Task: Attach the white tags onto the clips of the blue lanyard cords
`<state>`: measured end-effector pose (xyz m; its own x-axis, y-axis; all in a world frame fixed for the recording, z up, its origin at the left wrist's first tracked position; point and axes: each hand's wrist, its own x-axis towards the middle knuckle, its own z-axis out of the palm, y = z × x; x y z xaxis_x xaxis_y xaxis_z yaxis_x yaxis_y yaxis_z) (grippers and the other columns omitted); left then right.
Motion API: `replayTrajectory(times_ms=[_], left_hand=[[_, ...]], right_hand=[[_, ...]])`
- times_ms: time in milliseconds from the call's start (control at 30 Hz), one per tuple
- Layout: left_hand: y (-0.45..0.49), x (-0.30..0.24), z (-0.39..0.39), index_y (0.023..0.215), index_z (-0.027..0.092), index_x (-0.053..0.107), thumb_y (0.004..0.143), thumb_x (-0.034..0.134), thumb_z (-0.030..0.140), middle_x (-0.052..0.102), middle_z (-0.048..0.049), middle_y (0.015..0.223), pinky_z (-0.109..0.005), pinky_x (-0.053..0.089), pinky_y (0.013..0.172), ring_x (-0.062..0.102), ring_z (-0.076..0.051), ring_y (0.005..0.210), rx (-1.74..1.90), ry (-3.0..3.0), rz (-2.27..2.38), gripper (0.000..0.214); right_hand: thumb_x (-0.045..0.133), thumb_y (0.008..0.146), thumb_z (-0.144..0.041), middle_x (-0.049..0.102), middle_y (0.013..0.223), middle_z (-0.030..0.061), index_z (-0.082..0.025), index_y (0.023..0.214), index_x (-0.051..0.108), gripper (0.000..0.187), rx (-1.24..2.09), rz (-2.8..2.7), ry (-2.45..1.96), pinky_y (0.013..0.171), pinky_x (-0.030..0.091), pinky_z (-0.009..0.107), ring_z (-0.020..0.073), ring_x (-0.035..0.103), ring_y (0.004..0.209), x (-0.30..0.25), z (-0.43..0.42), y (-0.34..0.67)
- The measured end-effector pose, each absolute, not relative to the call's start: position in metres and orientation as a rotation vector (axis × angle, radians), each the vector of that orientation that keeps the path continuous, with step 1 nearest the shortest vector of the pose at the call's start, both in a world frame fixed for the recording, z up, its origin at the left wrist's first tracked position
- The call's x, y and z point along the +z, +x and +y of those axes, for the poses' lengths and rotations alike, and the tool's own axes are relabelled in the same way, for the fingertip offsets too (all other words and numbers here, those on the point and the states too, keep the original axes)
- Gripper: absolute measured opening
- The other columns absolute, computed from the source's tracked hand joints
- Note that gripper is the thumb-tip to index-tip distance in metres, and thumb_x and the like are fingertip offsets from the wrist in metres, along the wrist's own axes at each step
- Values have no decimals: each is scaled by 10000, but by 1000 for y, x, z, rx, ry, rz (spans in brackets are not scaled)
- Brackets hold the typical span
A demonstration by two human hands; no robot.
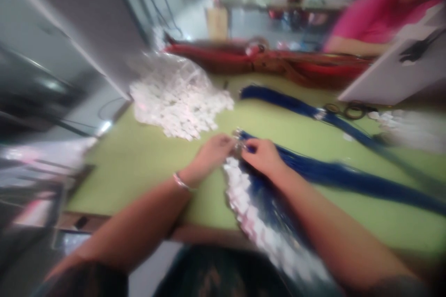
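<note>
My left hand (219,146), with a bracelet at the wrist, is closed in a pinch at the tip of a blue wire bundle (313,168). What its fingers hold is too blurred to make out. Close beside it, my right hand (264,155) pinches a blue wire near the bundle's metallic ends. Below both hands, a row of small white connectors (240,185) on blue wires runs down over the table's front edge toward my lap. Left of the bundle's tip lies a pile of loose white connectors (188,109), spilling from a clear plastic bag (181,67).
Another blue wire bundle (282,98), tied partway, lies farther back on the green table (139,162). Dark rings (354,110) and a pale bag (414,130) are at the right. Red wires (216,55) line the back, near a person in a pink top (369,21).
</note>
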<state>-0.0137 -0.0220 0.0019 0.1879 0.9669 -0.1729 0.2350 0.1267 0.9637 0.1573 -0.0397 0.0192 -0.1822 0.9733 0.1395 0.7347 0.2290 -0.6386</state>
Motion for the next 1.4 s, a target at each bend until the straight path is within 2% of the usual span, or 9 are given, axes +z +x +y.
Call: replayTrajectory(times_ms=[233,500,700,767,833,933,1133,1300,1400], left_hand=[[-12,3,-18,785,151,633,796,604,281,671,-27,666,-212,402,534,567,-115,596,784,1474,1211,134],[-7,11,-41,770,174,648,819,573,378,688,-20,725,-236,389,557,583,-128,632,547,1771,1143,223],[-12,14,-51,695,176,651,867,526,440,649,-21,683,-260,413,594,571,-139,632,496,2012,1095,340],[-23,19,-34,744,163,678,885,514,409,655,-55,758,-295,450,691,584,-169,718,672,2137,1321,328],[-34,20,-11,941,138,700,877,530,301,666,-107,937,-353,451,846,587,-221,897,880,2229,1640,244],[-42,14,17,996,130,702,889,449,174,656,-131,1005,-389,433,922,561,-249,996,726,2417,1744,279],[-39,3,19,972,141,721,865,389,113,624,-142,980,-379,467,841,582,-263,956,438,2456,1824,350],[-40,8,9,1066,161,700,809,466,120,625,-137,1011,-366,494,827,609,-252,946,619,2338,1788,350],[-41,8,5,1004,168,706,805,526,188,671,-98,893,-340,526,755,641,-213,817,728,2044,1677,270]], right_hand=[[605,724,-204,692,676,6,-158,738,707,114,789,-2020,-1411,570,364,225,129,564,606,14,-35,161],[564,837,-348,661,600,24,-154,673,680,279,792,-1746,-1593,534,379,235,139,559,549,12,-11,168],[646,768,-283,730,811,38,-178,982,708,247,722,-1654,-1490,683,459,260,157,630,702,5,-1,171],[639,760,-262,733,832,29,-189,972,706,234,753,-1655,-1430,706,464,264,153,631,721,6,-6,170],[625,753,-247,725,798,21,-183,875,710,162,776,-1660,-1420,691,458,258,145,619,701,8,-11,170],[600,737,-243,698,715,4,-177,757,698,120,802,-1688,-1430,643,436,245,137,590,649,8,-15,168],[568,693,-256,676,704,-7,-192,749,666,130,748,-1754,-1491,650,425,253,144,569,648,7,-16,163],[553,669,-265,645,660,-13,-199,701,633,108,703,-1759,-1554,613,401,253,146,550,619,10,-19,159],[540,674,-270,630,639,-16,-197,694,627,116,695,-1745,-1546,600,387,245,143,540,611,11,-20,159]])
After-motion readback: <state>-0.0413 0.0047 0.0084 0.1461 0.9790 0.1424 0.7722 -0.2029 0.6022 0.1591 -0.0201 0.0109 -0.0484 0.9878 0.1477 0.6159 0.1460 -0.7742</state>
